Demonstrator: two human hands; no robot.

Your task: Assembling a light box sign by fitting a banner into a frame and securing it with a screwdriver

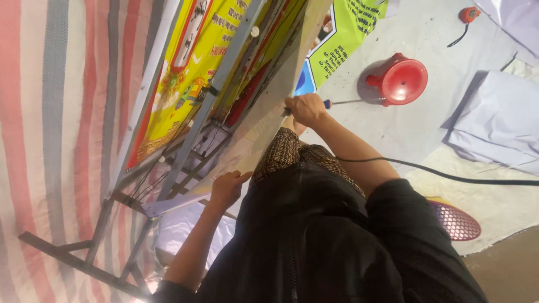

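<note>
Single head-worn view, rolled sideways, looks steeply down the wearer's dark torso; close on both arms, printed panel (pixel 224 73) on metal frame (pixel 185 151), floor (pixel 415 129) beyond.

Beneath you the grey floor (pixel 415 129) carries a red funnel (pixel 400 81) and white sheets (pixel 494 123). A purple mesh swatter (pixel 456 221) and a black cable (pixel 449 175) lie there too.

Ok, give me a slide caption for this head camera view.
Left hand steadies a sign panel on a metal frame; right hand grips a screwdriver.

glossy printed banner (pixel 191 62); matt metal frame (pixel 185 151); shiny plastic funnel (pixel 401 81)
</note>
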